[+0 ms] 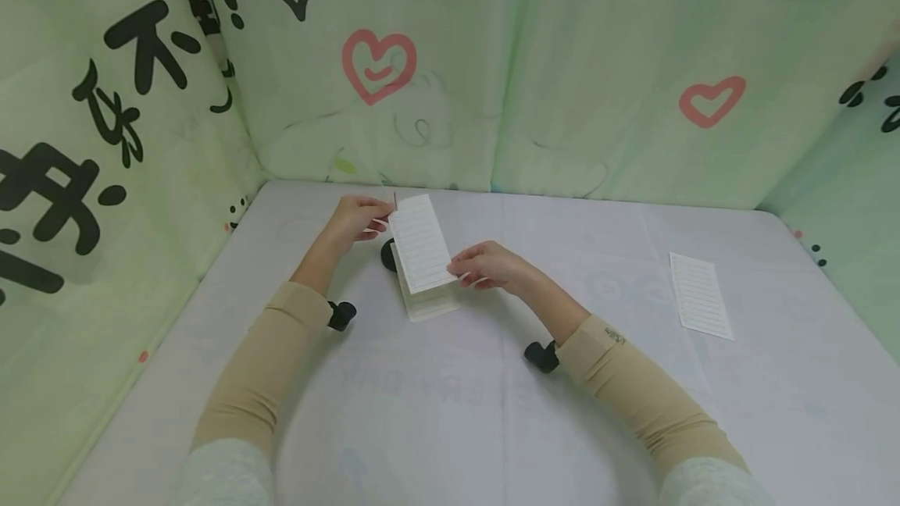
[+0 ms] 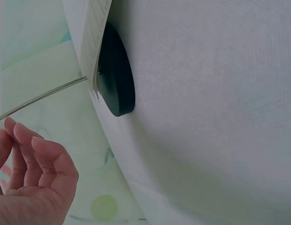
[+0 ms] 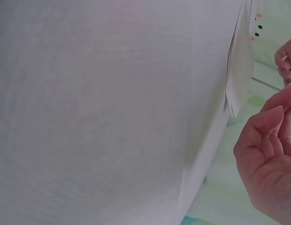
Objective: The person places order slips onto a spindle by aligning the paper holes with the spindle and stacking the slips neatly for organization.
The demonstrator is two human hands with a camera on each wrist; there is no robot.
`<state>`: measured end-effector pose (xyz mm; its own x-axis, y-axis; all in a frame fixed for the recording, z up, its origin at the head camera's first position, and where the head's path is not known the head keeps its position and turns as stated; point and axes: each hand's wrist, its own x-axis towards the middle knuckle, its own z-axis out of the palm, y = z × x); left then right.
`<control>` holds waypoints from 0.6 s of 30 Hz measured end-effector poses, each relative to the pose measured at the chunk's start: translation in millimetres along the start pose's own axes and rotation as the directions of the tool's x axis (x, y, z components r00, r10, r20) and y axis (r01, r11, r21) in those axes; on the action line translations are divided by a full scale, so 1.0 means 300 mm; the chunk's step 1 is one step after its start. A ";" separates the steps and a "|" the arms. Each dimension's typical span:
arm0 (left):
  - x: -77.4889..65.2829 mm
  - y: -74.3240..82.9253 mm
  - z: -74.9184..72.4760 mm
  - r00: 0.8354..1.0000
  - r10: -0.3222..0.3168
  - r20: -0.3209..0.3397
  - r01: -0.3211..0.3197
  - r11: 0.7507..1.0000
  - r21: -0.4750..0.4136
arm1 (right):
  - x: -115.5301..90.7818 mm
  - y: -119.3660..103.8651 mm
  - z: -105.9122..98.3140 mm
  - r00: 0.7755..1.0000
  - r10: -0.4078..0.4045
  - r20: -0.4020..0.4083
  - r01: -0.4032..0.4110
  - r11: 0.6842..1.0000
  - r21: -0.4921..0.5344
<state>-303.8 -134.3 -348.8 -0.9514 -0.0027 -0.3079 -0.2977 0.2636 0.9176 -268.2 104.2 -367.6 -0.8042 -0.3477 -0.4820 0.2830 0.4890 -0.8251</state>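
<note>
A sheet of lined paper (image 1: 422,244) is held up between both hands. At its upper left edge, my left hand (image 1: 358,219) pinches it close to the tip of a thin metal rod. My right hand (image 1: 492,265) grips the lower right corner between thumb and fingers. The rod belongs to a bill spike with a round black base (image 2: 118,70), which stands on the table. More lined sheets (image 1: 430,304) sit low on the spike, beneath the held one. From the left wrist, the rod (image 2: 47,93) rises out of these lower sheets toward the left fingertips.
Off to the right, another lined sheet (image 1: 701,295) lies flat on the white-covered table (image 1: 422,428). Pale green printed curtains (image 1: 598,37) hang behind the table and on both sides. A small black camera is strapped under each wrist.
</note>
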 end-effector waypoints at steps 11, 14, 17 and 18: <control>0.019 -0.047 -0.001 0.997 -0.034 0.066 0.031 0.999 0.042 | 0.015 0.016 -0.006 0.997 0.053 0.060 -0.050 0.997 -0.054; 0.020 -0.054 -0.002 0.996 -0.042 0.076 0.037 0.998 0.057 | 0.015 0.018 -0.002 0.995 0.065 0.074 -0.059 0.995 -0.077; 0.018 -0.061 -0.003 0.995 -0.048 0.085 0.041 0.996 0.084 | 0.018 0.022 0.002 0.993 0.067 0.096 -0.059 0.994 -0.092; 0.019 -0.064 -0.003 0.995 -0.050 0.086 0.042 0.995 0.089 | 0.019 0.024 0.004 0.992 0.069 0.101 -0.060 0.994 -0.092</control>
<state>-303.4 -140.1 -368.0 -0.9250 0.0672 -0.3739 -0.3295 0.3477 0.8778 -270.3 104.8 -376.6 -0.7256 -0.3925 -0.5652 0.2814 0.5802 -0.7643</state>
